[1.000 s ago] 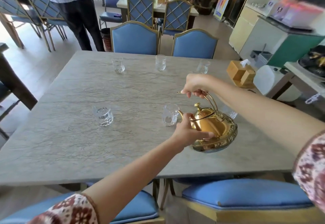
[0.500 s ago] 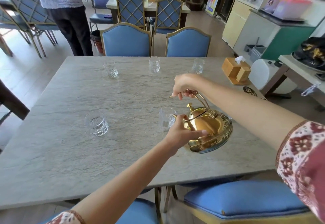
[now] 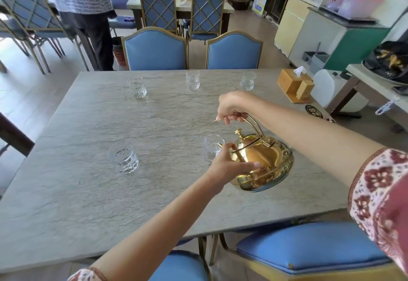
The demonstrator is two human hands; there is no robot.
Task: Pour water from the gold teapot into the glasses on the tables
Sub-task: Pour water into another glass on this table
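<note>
My teapot (image 3: 276, 161) is shiny gold. The counter (image 3: 88, 192) is grey with darker veins. The near left glass (image 3: 123, 158) is clear with a cut diamond pattern. The far chair (image 3: 154, 51) is blue, framed in gold. My sleeve (image 3: 379, 192) is white with dark red flowers.

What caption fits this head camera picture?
Right hand and left hand tip the gold teapot toward a glass.
</note>
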